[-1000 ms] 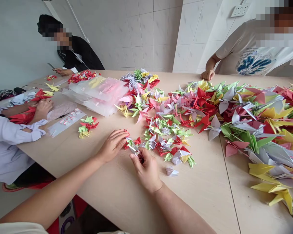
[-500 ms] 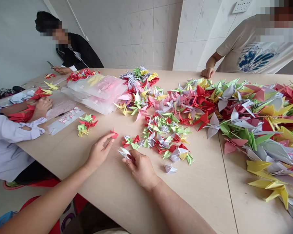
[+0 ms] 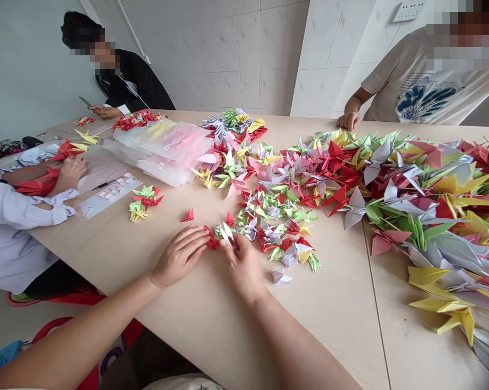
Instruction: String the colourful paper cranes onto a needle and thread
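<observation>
My left hand (image 3: 181, 254) reaches over the table with its fingers curled together at a small red paper crane (image 3: 212, 238), whose near side the fingertips partly cover. Closed as well, my right hand (image 3: 244, 265) pinches a pale pointed piece (image 3: 227, 234) with two sharp tips. Whether that piece is folded paper or metal, I cannot tell. Another red paper crane (image 3: 188, 215) stands on the table beyond my left fingers. Right of my right hand lies a pale lavender folded piece (image 3: 281, 277).
A large pile of coloured paper cranes (image 3: 427, 200) spreads along the right. Translucent plastic bags (image 3: 175, 149) lie at the back. A small green, red and yellow bunch (image 3: 146, 203) sits left of centre. Co-workers' hands (image 3: 71, 173) handle red paper at far left; two people sit opposite.
My left hand has let go of one red crane, which now stands on the table, and moved right to another. My right hand has moved slightly right and away from me, still holding the pale piece.
</observation>
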A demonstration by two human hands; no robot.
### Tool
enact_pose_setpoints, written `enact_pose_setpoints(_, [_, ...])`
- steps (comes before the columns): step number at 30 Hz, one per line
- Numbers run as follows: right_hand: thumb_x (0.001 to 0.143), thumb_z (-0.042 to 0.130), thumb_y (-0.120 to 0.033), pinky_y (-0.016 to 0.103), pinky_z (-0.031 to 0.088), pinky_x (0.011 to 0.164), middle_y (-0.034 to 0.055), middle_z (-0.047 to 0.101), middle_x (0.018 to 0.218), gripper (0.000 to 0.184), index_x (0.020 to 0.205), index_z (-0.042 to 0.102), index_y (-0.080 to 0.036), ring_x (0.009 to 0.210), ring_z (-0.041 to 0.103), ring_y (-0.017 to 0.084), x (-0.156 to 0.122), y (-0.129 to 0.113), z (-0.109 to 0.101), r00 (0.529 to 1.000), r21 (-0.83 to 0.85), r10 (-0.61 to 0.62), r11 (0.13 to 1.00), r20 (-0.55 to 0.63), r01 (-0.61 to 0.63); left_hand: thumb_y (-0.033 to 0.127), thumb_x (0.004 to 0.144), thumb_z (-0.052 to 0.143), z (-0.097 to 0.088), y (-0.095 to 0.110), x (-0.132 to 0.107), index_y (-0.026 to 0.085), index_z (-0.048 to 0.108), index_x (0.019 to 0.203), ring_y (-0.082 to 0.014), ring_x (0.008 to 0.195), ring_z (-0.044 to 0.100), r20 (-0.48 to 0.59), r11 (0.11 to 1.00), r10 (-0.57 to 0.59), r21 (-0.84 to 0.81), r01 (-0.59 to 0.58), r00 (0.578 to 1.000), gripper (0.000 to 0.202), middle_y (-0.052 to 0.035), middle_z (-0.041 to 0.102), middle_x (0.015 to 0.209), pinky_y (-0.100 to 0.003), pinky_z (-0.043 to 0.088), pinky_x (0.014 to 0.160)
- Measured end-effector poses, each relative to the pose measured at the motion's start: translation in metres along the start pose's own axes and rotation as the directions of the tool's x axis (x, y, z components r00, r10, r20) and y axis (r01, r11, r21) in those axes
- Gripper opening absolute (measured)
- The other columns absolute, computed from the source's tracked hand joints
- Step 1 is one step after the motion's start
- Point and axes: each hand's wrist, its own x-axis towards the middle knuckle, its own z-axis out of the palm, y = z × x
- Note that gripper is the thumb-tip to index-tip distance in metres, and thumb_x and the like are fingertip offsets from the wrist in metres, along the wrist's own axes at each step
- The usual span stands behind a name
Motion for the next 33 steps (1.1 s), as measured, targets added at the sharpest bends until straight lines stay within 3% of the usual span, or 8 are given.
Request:
enact_pose_setpoints(3, [0.085, 0.049, -0.036, 0.023, 0.037, 0.053, -0.0005, 0.055, 0.067, 0.020, 0.081, 0.057, -0.019, 0.060, 0.048, 0.014, 0.000, -0.001, -0.001, 0.998, 0.035, 0.060, 0.998, 0.003, -0.060, 0.015, 0.083, 0.050, -0.001, -0.002, -0.004, 0.025, 0.060, 0.107, -0.0202, 0.106, 0.057, -0.021, 1.000, 0.015, -0.007, -0.015, 1.000, 0.028, -0.0039, 0.067, 0.105, -0.041, 0.046, 0.094])
enact_pose_setpoints(7, [0.085, 0.048, -0.040, 0.022, 0.037, 0.051, -0.0018, 0.051, 0.065, 0.023, 0.081, 0.055, -0.019, 0.058, 0.045, 0.013, 0.001, -0.004, -0.003, 0.994, 0.113, 0.111, 0.987, 0.021, -0.112, 0.017, 0.083, 0.050, -0.002, 0.001, -0.005, 0.024, 0.061, 0.094, -0.0193, 0.095, 0.060, -0.149, 0.991, -0.131, 0.009, 0.133, 0.980, 0.017, -0.0039, 0.068, 0.093, -0.038, 0.050, 0.086])
enact_pose_setpoints(10, [0.083, 0.050, -0.041, 0.022, 0.038, 0.049, -0.0018, 0.050, 0.066, 0.023, 0.081, 0.053, -0.019, 0.058, 0.045, 0.012, 0.002, -0.006, -0.004, 0.985, 0.257, 0.164, 0.951, 0.049, -0.171, 0.019, 0.081, 0.054, -0.002, 0.012, -0.001, 0.023, 0.056, 0.100, -0.0196, 0.095, 0.060, -0.279, 0.967, -0.256, -0.064, 0.249, 0.925, 0.019, -0.0043, 0.065, 0.092, -0.039, 0.050, 0.087])
enact_pose_setpoints(13, [0.082, 0.052, -0.040, 0.021, 0.036, 0.045, -0.0036, 0.047, 0.062, 0.022, 0.080, 0.051, -0.019, 0.052, 0.042, 0.010, 0.003, -0.009, -0.006, 0.981, 0.339, 0.181, 0.921, 0.066, -0.193, 0.019, 0.082, 0.054, -0.002, 0.031, 0.008, 0.023, 0.051, 0.107, -0.0191, 0.099, 0.059, -0.278, 0.934, -0.339, -0.210, 0.287, 0.899, 0.026, -0.0046, 0.064, 0.096, -0.041, 0.048, 0.091])
enact_pose_setpoints(16, [0.077, 0.058, -0.039, 0.020, 0.031, 0.042, -0.0064, 0.042, 0.058, 0.023, 0.075, 0.047, -0.019, 0.047, 0.035, 0.008, 0.006, -0.012, -0.010, 0.982, 0.400, 0.173, 0.897, 0.070, -0.187, 0.017, 0.084, 0.051, -0.002, 0.051, 0.019, 0.024, 0.052, 0.105, -0.0190, 0.102, 0.057, -0.251, 0.925, -0.318, -0.293, 0.242, 0.914, 0.022, -0.0046, 0.063, 0.096, -0.041, 0.048, 0.091])
enact_pose_setpoints(20, [0.073, 0.063, -0.041, 0.019, 0.024, 0.038, -0.0095, 0.035, 0.054, 0.029, 0.075, 0.043, -0.020, 0.042, 0.027, 0.006, 0.008, -0.015, -0.014, 0.972, 0.572, 0.199, 0.786, 0.124, -0.234, 0.013, 0.083, 0.050, 0.000, 0.067, 0.033, 0.025, 0.053, 0.103, -0.0188, 0.100, 0.057, -0.271, 0.924, -0.271, -0.344, 0.169, 0.924, 0.023, -0.0043, 0.063, 0.092, -0.039, 0.050, 0.088])
enact_pose_setpoints(27, [0.075, 0.059, -0.049, 0.019, 0.018, 0.036, -0.0105, 0.033, 0.045, 0.037, 0.067, 0.037, -0.021, 0.038, 0.023, 0.005, 0.008, -0.015, -0.016, 0.958, 0.657, 0.216, 0.698, 0.186, -0.285, 0.017, 0.083, 0.048, 0.012, 0.067, 0.049, 0.023, 0.050, 0.104, -0.0170, 0.086, 0.062, -0.247, 0.851, -0.377, -0.473, 0.229, 0.893, 0.022, -0.0054, 0.062, 0.093, -0.035, 0.053, 0.080])
enact_pose_setpoints(33, [0.073, 0.062, -0.046, 0.017, 0.017, 0.035, -0.0083, 0.040, 0.052, 0.034, 0.068, 0.043, -0.019, 0.039, 0.026, 0.004, 0.011, -0.016, -0.020, 0.934, 0.703, 0.310, 0.625, 0.177, -0.341, 0.007, 0.080, 0.049, 0.020, 0.066, 0.058, 0.024, 0.051, 0.105, -0.0170, 0.089, 0.057, -0.297, 0.840, -0.274, -0.537, 0.077, 0.914, 0.030, -0.0035, 0.061, 0.086, -0.036, 0.048, 0.084])
